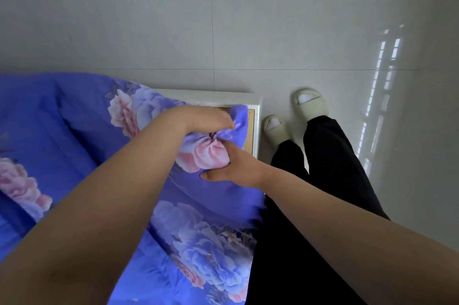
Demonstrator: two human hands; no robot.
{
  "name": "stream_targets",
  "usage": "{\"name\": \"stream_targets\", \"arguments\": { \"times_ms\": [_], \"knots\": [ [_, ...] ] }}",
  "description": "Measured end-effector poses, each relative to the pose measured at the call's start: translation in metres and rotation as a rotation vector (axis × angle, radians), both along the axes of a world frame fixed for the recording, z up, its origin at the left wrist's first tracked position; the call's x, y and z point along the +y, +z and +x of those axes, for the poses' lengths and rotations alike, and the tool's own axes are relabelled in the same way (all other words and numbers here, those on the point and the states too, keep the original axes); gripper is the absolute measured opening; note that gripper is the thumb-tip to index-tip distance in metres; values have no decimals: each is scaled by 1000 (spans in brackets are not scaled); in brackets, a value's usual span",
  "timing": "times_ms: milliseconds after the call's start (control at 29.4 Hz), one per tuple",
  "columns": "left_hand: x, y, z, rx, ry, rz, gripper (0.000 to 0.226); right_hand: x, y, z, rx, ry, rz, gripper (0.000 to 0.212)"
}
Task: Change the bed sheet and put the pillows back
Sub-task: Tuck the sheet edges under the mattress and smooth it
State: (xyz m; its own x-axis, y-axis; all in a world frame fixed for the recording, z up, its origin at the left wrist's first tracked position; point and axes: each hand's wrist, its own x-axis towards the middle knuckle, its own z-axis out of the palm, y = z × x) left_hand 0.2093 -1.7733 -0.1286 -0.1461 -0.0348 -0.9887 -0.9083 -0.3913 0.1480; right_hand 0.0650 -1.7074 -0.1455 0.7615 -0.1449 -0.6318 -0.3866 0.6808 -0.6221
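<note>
I see the blue floral bed sheet (203, 217) spread over the bed beside my black trousers (310, 205). My left hand (208, 122) and right hand (236, 168) both clutch a bunched sheet corner at the white bed frame (223, 96) corner. Beyond, my pale slippers (310, 103) stand on glossy grey floor tiles (273, 18).
</note>
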Motion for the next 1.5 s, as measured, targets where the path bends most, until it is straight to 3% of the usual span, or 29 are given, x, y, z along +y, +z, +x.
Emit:
{"name": "stream_targets", "arguments": {
  "times_ms": [68, 136, 238, 306, 374, 442, 612, 850, 1054, 1326, 1496],
  "knots": [
    [7, 1, 0, -77, -51, 192, 29, 0, -1, -3, -96, -35, 201, 50],
    [6, 2, 4, -142, -121, 162, 36, -4, -9, -7, -120, -115, 311, 42],
    [1, -9, 14, -235, 87, -66, 58, -15, -33, -10, 127, -315, 178, 38],
    [0, -17, 18, -274, 36, -350, 56, -25, -54, -16, 457, -365, -19, 60],
    [9, -24, 20, -320, -15, -653, 42, -35, -73, -26, 701, -251, -119, 81],
    [25, -25, 18, -331, 37, -765, 48, -42, -82, -33, 771, -67, -221, 90],
    [73, -21, -12, -430, 77, -811, 65, -46, -60, -29, 740, -33, -481, 74],
    [45, 40, -28, -333, 627, -912, 39, -95, 28, -40, 696, 27, -427, 5],
    [6, 114, -3, -335, 809, -983, 36, -160, 135, 10, 514, -115, -472, 13],
    [-53, 168, 48, -265, 1205, -795, 28, -288, 226, 65, 397, 205, -538, 12],
    [-90, 192, 70, -385, 1508, -768, 30, -374, 272, 129, 347, 322, -652, 12]
  ]
}}
